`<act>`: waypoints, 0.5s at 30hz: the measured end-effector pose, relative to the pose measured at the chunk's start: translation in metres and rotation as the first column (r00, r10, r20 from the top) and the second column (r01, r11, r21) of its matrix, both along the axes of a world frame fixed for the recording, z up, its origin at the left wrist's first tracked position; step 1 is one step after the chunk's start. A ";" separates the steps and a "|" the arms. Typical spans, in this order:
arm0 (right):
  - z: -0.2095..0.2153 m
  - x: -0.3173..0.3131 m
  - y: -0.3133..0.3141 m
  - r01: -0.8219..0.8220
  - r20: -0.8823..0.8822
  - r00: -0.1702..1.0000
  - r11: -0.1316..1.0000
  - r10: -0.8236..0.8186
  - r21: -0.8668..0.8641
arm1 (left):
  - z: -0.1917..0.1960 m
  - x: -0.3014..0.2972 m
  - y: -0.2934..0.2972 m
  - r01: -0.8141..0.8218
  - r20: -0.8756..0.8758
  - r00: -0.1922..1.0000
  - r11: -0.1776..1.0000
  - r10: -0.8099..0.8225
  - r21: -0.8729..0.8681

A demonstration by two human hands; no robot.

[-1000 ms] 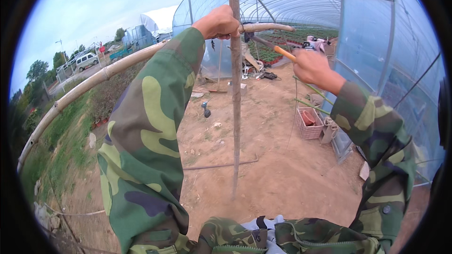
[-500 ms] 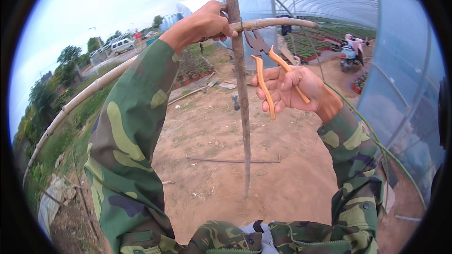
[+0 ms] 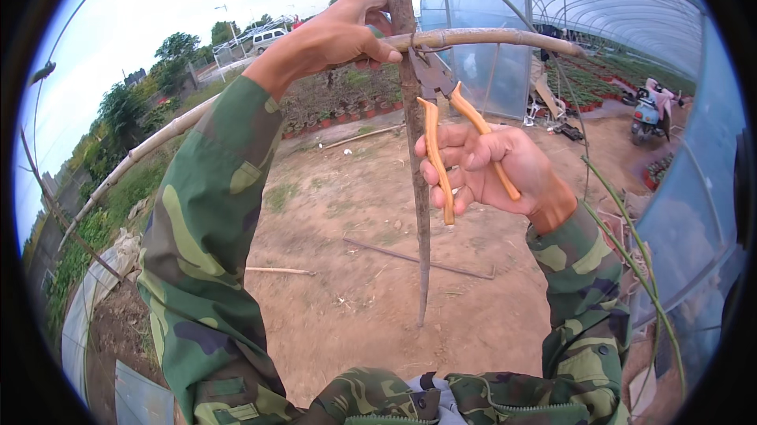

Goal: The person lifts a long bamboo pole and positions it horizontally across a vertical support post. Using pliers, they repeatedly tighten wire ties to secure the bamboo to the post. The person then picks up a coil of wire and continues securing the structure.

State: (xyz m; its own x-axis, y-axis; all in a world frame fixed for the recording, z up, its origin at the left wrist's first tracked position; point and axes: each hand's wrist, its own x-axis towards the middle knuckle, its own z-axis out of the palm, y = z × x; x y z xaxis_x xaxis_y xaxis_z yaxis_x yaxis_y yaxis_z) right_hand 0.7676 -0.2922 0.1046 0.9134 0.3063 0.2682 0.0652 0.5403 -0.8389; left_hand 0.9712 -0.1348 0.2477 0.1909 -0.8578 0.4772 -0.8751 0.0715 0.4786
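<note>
An upright wooden post [image 3: 424,259] stands in front of me, with a curved bamboo pole [image 3: 505,36] crossing it near the top. My left hand [image 3: 335,37] is closed around the crossing, its thumb lying along the pole and its fingers partly hidden behind. Pliers [image 3: 433,78] with orange handles are in my right hand [image 3: 501,161], just right of the post. The handles are spread, with fingers on one and the palm against the other. Their metal jaws point up to the joint, where a thin dark wire [image 3: 412,45] shows; whether they grip it, I cannot tell.
A plastic-covered greenhouse [image 3: 481,46] with rows of potted plants rises at the right, near a parked scooter [image 3: 648,113]. On the dirt lie a thin metal rod [image 3: 418,258] and a stick [image 3: 280,270]. Green stems [image 3: 631,240] bend up beside my right arm.
The background has shifted rightward in view while my hands stay at the crossing. The pliers remain in my right hand, handles spread, slightly lower in the picture.
</note>
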 end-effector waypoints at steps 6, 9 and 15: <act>0.003 0.003 -0.003 -0.156 0.046 0.987 0.984 0.153 0.087 | 0.002 0.000 -0.004 -0.017 0.014 1.000 0.998 0.016 0.056; 0.008 -0.002 0.010 -0.067 0.039 0.997 0.994 0.064 0.087 | -0.001 -0.001 -0.006 -0.048 0.046 0.998 0.998 0.046 0.037; 0.005 0.003 0.017 -0.166 0.062 0.986 0.944 0.155 0.284 | 0.005 -0.002 -0.017 0.002 0.030 1.000 0.999 -0.004 0.048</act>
